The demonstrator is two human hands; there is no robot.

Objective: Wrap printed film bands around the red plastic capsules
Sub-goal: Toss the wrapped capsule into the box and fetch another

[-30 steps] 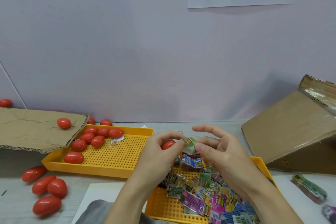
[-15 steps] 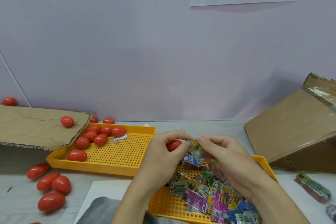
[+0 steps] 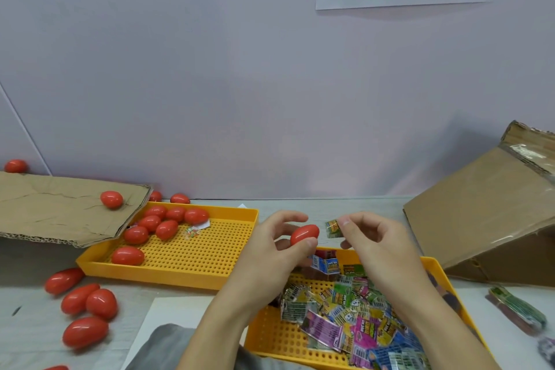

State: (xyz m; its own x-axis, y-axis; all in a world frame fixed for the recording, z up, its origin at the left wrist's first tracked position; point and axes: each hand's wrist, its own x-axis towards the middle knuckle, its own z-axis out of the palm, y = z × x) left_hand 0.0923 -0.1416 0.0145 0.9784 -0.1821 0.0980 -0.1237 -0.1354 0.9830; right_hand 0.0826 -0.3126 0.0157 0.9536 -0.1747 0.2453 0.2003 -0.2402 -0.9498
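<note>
Red oval plastic capsule gripped in left hand fingers above yellow perforated tray; right hand fingers pinch printed film band just beside. Step: aligning; next, probably slide band over capsule tip.

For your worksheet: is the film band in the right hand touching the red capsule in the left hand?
Apart. The head view shows a strip of grey table between the film band and the red capsule.
</note>
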